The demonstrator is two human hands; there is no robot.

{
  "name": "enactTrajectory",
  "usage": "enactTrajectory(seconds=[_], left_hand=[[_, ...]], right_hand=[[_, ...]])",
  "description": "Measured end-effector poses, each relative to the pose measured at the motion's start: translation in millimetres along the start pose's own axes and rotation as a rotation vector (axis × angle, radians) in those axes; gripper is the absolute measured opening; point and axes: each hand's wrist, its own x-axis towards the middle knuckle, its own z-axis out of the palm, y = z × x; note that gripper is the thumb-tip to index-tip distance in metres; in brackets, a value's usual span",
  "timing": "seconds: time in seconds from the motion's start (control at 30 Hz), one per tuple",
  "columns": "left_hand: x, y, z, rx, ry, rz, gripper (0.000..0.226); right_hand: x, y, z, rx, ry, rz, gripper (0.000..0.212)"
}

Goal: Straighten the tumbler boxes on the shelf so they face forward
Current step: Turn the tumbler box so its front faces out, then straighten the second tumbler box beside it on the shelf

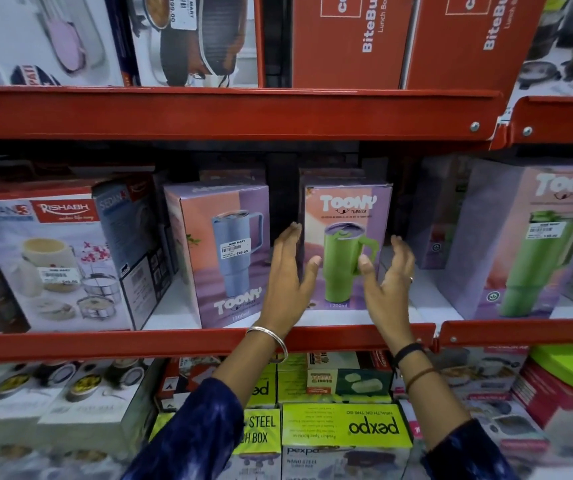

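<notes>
Three Toony tumbler boxes stand on the middle red shelf (174, 341). The middle box (344, 216), with a green tumbler picture, faces forward. My left hand (290, 278) is spread beside its left edge and my right hand (390, 275) beside its right edge; both are open and whether the fingers touch the box I cannot tell. The left box (222, 251), with a blue tumbler picture and a price sticker, is turned at an angle. The right box (534, 244), also showing a green tumbler, sits angled at the far right.
A Rishabh casserole box (53, 258) stands left of the tumbler boxes. The shelf above (209, 112) holds red BiteBuddy lunch boxes (354, 39) and cookware boxes. Below are green Pexpo lunch boxes (344, 427) and other cartons. A dark gap separates the left and middle boxes.
</notes>
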Motion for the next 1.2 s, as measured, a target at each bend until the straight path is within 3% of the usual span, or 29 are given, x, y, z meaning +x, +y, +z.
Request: enactTrajectory(seconds=[0.13, 0.23, 0.37, 0.6, 0.7, 0.87, 1.0, 1.2], left_hand=[[-15, 11, -31, -0.032, 0.068, 0.193, 0.042], [-24, 9, -59, -0.019, 0.13, 0.303, 0.039], [-34, -10, -100, -0.017, 0.283, 0.312, 0.033], [-33, -58, -151, -0.141, 0.332, 0.049, 0.036], [-21, -76, -154, -0.171, 0.28, -0.168, 0.042], [7, -101, -148, -0.423, 0.102, -0.516, 0.043], [16, -109, -147, -0.567, -0.005, -0.577, 0.028], [13, -100, -152, -0.502, -0.031, -0.437, 0.031]], right_hand=[[-23, -43, 19, 0.138, 0.012, -0.133, 0.054], [-43, -76, 42, 0.297, -0.072, -0.095, 0.048], [-69, -101, 78, 0.399, -0.18, -0.047, 0.044], [-98, -123, 129, 0.39, -0.222, -0.015, 0.047], [-107, -123, 146, 0.328, -0.205, -0.031, 0.056], [-116, -121, 169, 0.106, -0.065, 0.011, 0.074], [-113, -116, 178, -0.029, -0.101, 0.042, 0.078], [-91, -101, 169, 0.026, -0.174, 0.077, 0.062]])
